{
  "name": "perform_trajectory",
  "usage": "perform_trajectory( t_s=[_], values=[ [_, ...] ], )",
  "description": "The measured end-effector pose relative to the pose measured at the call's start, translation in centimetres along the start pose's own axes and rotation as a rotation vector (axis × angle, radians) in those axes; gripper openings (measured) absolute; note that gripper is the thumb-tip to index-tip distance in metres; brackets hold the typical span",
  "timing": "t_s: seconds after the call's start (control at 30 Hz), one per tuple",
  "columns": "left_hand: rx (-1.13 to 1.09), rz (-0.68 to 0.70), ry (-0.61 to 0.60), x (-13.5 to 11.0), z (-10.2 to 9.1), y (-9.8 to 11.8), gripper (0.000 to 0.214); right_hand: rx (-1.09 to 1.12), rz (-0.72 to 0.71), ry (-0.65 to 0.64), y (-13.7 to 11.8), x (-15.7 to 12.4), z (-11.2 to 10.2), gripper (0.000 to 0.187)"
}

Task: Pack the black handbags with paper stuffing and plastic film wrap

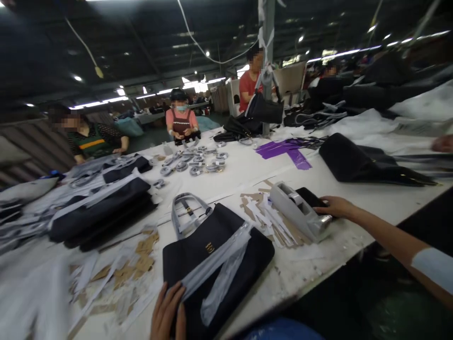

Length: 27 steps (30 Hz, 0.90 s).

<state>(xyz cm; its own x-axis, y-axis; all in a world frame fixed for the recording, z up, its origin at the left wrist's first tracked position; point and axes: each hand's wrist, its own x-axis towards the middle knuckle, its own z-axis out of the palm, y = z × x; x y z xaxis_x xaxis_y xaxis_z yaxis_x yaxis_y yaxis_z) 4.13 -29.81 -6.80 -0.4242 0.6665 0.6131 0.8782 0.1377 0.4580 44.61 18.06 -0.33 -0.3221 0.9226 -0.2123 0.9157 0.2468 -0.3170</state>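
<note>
A black handbag lies flat at the table's front edge, a small gold emblem on its face. Its handle, wrapped in pale covering, stretches away from me. White strips of thin wrapping cross the bag. My left hand rests open on the bag's near left side, fingers spread over one strip's end. A grey tape dispenser stands right of the bag. At its right side is my right hand, fingers bent together beside a dark flat object; what they pinch is too small to make out.
Paper and cardboard strips lie beside the dispenser, more scraps at left. Stacked black bag pieces, coiled grey straps, purple sheets and another black bag occupy the white table. Several people work beyond; a post rises behind.
</note>
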Motion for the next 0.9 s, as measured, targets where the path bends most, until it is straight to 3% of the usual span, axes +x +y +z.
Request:
perform_trajectory(
  t_s=[0.17,0.27,0.47,0.6,0.73,0.8,0.9],
  values=[
    [0.058,-0.145,-0.133,0.7,-1.7,2.5,0.034,0.364,0.012,0.140,0.4,-0.5,-0.1,0.037],
    [0.050,-0.191,-0.173,1.1,-2.0,3.1,0.034,0.451,0.000,0.177,-0.5,-1.3,-0.2,0.029],
    [0.011,-0.229,-0.192,1.5,-2.5,3.7,0.033,0.363,-0.083,0.152,-2.3,-2.2,-0.9,0.032],
    [0.007,-0.241,-0.178,3.2,-3.8,4.1,0.032,0.153,-0.127,0.272,-4.4,-3.3,-2.0,0.036],
    [0.033,-0.221,-0.127,8.0,-5.0,4.0,0.032,0.135,-0.451,0.360,-11.6,-6.3,-2.1,0.033],
    [0.064,-0.188,-0.202,11.6,-4.6,3.5,0.030,0.153,-0.671,0.265,-17.0,-7.6,-1.4,0.029],
    [0.178,-0.134,-0.426,17.0,-2.0,2.1,0.030,0.168,-1.038,0.024,-25.3,-7.8,0.5,0.030]
  ],
)
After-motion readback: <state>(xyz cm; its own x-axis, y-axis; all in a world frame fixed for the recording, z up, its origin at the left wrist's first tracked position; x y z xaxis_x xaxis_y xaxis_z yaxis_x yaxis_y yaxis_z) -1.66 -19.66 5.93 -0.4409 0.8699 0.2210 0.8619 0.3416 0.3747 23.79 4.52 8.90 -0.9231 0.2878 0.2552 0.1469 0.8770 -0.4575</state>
